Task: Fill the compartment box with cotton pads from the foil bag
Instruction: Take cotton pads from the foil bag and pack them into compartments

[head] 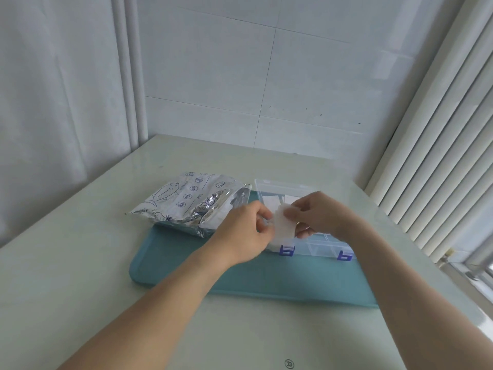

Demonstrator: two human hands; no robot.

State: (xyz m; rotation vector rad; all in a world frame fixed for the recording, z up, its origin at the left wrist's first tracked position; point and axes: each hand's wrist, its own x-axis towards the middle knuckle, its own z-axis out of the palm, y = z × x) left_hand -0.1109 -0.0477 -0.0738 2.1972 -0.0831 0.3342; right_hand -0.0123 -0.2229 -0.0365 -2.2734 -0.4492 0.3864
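Observation:
A silver foil bag printed with blue fish drawings lies on the table, its mouth gaping open to the right. To its right stands the clear compartment box with blue latches, its lid raised at the back. A stack of white cotton pads hangs above the box's left front corner. My left hand pinches the stack's left edge and my right hand pinches its top right. White pads show in a far compartment behind my right hand.
A teal mat lies under the box and part of the bag on the pale table. A tiled wall runs along the back, a curtain hangs at left and window blinds at right.

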